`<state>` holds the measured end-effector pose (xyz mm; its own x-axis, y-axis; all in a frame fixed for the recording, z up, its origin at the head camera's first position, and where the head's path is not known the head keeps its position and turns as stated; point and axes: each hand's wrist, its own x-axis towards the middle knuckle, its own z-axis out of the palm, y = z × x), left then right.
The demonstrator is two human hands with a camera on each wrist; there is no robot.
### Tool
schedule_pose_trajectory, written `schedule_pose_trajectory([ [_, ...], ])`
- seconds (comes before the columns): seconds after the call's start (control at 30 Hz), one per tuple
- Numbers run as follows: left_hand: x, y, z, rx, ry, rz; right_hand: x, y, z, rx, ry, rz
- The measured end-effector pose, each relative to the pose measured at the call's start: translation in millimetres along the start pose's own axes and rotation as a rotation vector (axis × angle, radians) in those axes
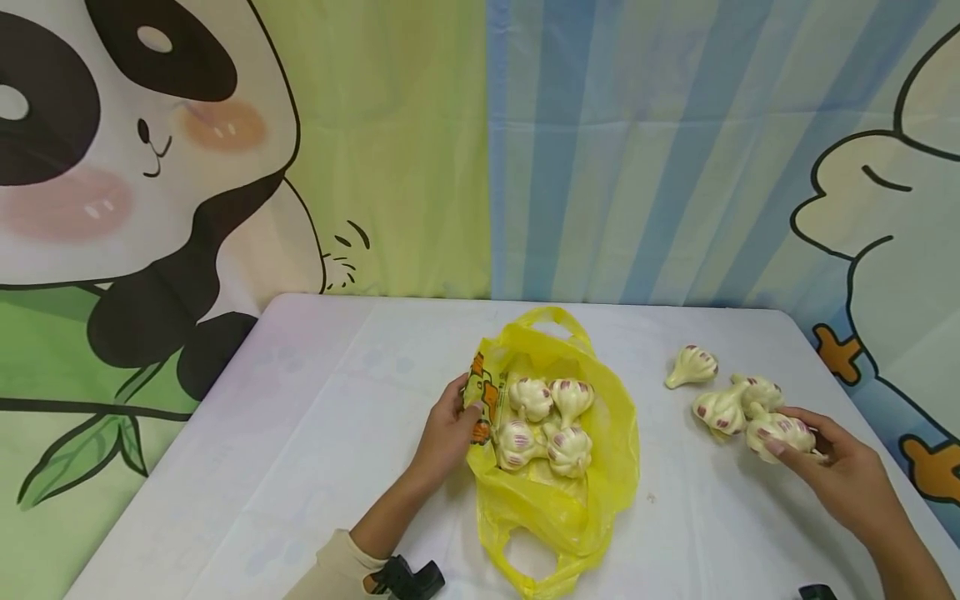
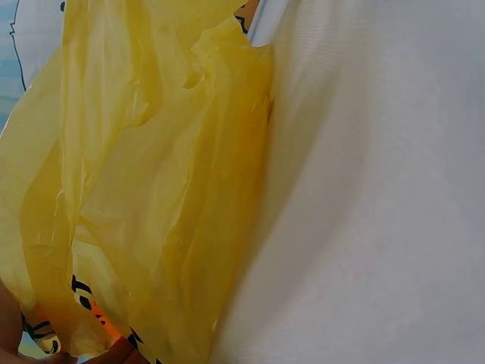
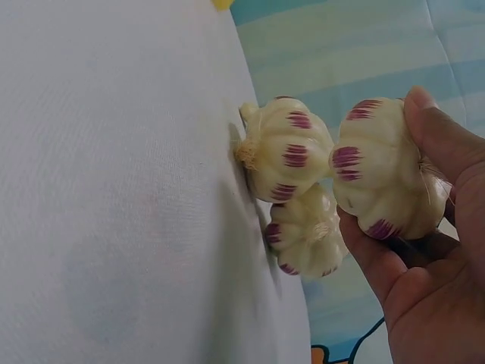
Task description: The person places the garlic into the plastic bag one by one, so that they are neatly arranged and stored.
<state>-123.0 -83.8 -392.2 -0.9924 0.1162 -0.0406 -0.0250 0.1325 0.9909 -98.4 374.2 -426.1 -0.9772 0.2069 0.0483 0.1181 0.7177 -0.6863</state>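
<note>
A yellow plastic bag [image 1: 611, 467] lies spread on the table with its mouth facing up and several garlic bulbs [image 1: 531, 399] inside. My left hand [image 1: 447, 429] pinches the bag's left rim, thumb on the printed inner side; the left wrist view shows mostly the bag's outer wall [image 2: 151, 174]. At the right, my right hand [image 1: 840, 462] grips a garlic bulb [image 1: 780, 433] between thumb and fingers. In the right wrist view this held bulb [image 3: 383, 171] shows purple streaks. Just beyond it sit two more garlic bulbs [image 3: 292, 152], close together on the table.
Another garlic bulb [image 1: 692, 367] lies farther back on the right side of the white table [image 1: 315, 417]. Behind the table's far edge hangs a printed curtain [image 1: 637, 150] with a panda at the left. Black wrist cameras show at the bottom edge.
</note>
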Motion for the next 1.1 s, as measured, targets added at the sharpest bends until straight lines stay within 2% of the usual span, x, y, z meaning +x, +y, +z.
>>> schedule_pose_trajectory([
  [0.3, -0.8, -0.4, -0.5, -0.001, 0.003, -0.001, -2.0, -8.3, 0.3, -0.033, 0.002, -0.036],
  [0.53, 0.2, -1.9, -1.1, -0.015, -0.007, 0.0, -4.6, -14.6, 0.5, -0.011, 0.005, -0.058],
  [0.83, 0.5, -3.7, -1.4, -0.021, -0.01, -0.005, -1.7, -23.9, -1.9, 0.012, -0.04, -0.073],
  [1.1, -2.6, 2.5, -0.4, -0.012, -0.006, -0.009, 2.5, -35.6, -4.4, 0.003, -0.044, -0.11],
])
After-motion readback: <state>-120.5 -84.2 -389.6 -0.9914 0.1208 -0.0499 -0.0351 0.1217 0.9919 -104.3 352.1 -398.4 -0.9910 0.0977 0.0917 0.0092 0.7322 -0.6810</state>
